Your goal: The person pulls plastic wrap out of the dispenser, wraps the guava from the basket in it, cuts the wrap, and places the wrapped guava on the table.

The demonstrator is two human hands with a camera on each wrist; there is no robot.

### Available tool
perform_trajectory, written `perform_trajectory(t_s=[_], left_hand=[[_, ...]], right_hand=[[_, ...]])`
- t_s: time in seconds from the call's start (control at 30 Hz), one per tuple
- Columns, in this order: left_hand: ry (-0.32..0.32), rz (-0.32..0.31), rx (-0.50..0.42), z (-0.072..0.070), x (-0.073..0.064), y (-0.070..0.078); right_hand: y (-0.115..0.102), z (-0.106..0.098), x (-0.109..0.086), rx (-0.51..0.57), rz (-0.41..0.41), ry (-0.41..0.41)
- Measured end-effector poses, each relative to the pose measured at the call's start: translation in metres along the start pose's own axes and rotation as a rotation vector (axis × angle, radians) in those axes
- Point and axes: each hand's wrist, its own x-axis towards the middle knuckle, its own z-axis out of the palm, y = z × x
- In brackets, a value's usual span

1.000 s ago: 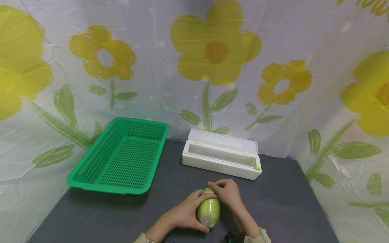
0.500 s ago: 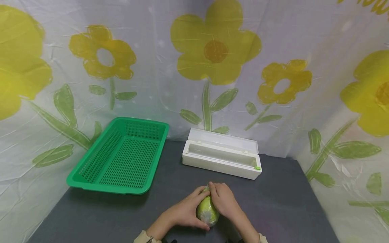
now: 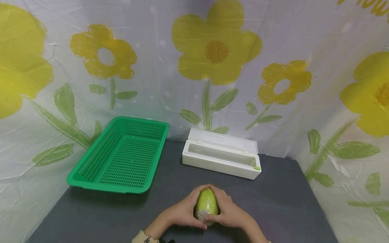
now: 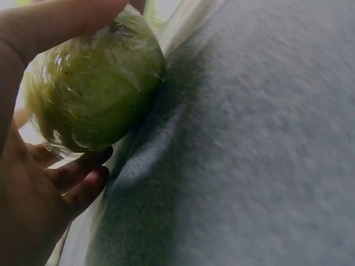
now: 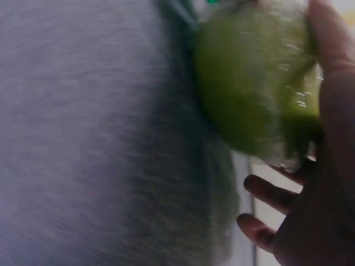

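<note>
Between both hands is an oval yellow-green fruit (image 3: 207, 201) wrapped in clear cling film; its exact kind is unclear. My left hand (image 3: 184, 210) grips it from the left, thumb at the near end. From the right, my right hand (image 3: 230, 211) holds it too, its thumb across the near lower end. The fingertips of both hands meet around the far end. In the left wrist view, the wrinkled film shines on the fruit (image 4: 100, 88) under the thumb. The right wrist view is blurred, with the fruit (image 5: 244, 77) against the hand.
Behind the hands stands a long white box (image 3: 220, 165) with its lid up and a small green slider at its right end. A green perforated basket (image 3: 113, 188) lies at the left on the dark grey table (image 3: 285, 209). A flower-print curtain (image 3: 152, 67) hangs behind.
My right hand has moved from the fruit's far end down its right side and now grips it, thumb at the near end. My left hand stays on the left side.
</note>
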Motion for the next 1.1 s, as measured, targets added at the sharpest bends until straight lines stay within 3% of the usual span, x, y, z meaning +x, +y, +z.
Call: perform_trajectory(t_s=[0.1, 0.27, 0.5, 0.83, 1.1], left_hand=[[-0.01, -0.033, -0.018, 0.0, 0.003, 0.001], [-0.014, -0.086, 0.024, 0.005, 0.007, 0.004], [0.062, -0.067, 0.014, 0.011, 0.011, 0.005], [0.125, -0.167, 0.033, 0.017, 0.01, 0.011], [0.135, -0.134, -0.02, 0.017, 0.006, 0.007]], right_hand=[[0.003, 0.004, -0.001, 0.0, -0.016, -0.01], [0.001, 0.015, 0.002, 0.004, -0.017, 0.062], [-0.003, 0.017, -0.001, -0.022, 0.021, 0.108], [-0.006, 0.028, 0.002, 0.032, 0.02, 0.236], [-0.009, 0.034, 0.003, 0.07, 0.042, 0.235]])
